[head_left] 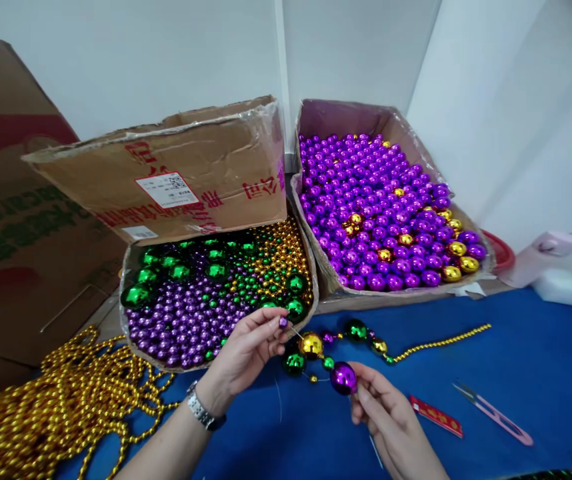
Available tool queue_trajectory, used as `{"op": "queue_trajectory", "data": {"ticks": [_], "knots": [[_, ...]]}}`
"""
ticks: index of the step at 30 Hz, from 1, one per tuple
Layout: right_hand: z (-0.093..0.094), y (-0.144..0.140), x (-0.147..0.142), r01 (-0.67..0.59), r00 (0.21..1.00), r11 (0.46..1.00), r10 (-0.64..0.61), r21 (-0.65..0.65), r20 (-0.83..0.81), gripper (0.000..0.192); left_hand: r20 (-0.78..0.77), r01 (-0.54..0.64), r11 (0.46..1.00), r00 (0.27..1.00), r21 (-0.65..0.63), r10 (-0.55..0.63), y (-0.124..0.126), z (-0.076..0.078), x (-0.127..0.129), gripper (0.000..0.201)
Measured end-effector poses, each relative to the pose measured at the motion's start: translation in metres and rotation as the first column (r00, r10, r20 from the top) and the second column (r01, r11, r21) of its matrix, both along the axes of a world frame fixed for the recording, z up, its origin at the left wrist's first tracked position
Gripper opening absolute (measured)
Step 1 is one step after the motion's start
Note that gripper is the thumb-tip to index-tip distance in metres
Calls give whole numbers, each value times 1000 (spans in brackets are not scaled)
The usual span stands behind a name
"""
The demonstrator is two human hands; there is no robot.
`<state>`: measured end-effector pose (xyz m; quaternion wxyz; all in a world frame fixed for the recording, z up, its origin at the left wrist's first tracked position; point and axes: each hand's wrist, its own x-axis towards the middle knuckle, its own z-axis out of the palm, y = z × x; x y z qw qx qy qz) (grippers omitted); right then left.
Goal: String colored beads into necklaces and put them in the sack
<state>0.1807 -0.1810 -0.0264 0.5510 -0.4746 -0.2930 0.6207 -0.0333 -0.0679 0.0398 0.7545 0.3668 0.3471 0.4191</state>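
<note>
Along the back of the blue table [531, 347], two open boxes of beads [216, 153] stand side by side, presumably for easy reach. Before them lies the bead strand [356, 331]; the right hand [383, 410] pinches its large purple bead [342, 378], seemingly to steady it, while the left hand [253, 347] nips a small purple bead [283, 322] by the thread [296, 331], whose full path, like some right fingertips, is hidden.

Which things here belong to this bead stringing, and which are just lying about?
Likely the job:
bead string
small purple bead in left hand
large purple bead at right hand
loose mixed beads

Maybe just lying about:
red packet
pink-handled snips
big printed carton
</note>
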Motion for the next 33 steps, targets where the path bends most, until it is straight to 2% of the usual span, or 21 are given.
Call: {"op": "queue_trajectory", "data": {"ticks": [7,11,14,18,20,23,25,27,30,33], "knots": [[-9,-1,6,-46,997,998,43,35,70,39,-34,32,999,999,20,-31,-3,1,0,23],[-15,-1,8,-72,989,996,64,53,131,37,-107,44,997,994,59,-37,-4,2,-1,24],[-11,-2,11,-76,971,996,61,56,231,38,-231,57,985,973,161,-18,-4,5,-2,24],[-11,-1,11,-44,955,997,25,57,295,41,-447,170,938,894,303,-18,-8,10,1,24],[-21,-1,9,-42,958,997,23,59,284,42,-495,201,932,868,303,-26,-12,7,6,22],[-45,-1,4,-59,965,998,47,38,260,44,-509,218,920,860,324,-25,-20,-5,14,16],[-61,-3,4,-107,951,994,100,9,293,45,-528,271,884,848,380,-33,-26,-15,20,14],[-67,-5,9,-159,899,987,145,0,414,45,-573,320,834,820,450,-5,-30,-20,24,15],[-51,-6,20,-198,762,977,100,83,640,37,-625,345,772,776,534,86,-33,-12,28,14],[-12,0,24,-235,692,957,41,171,721,33,-604,338,732,787,591,124,-33,14,31,10]]}}
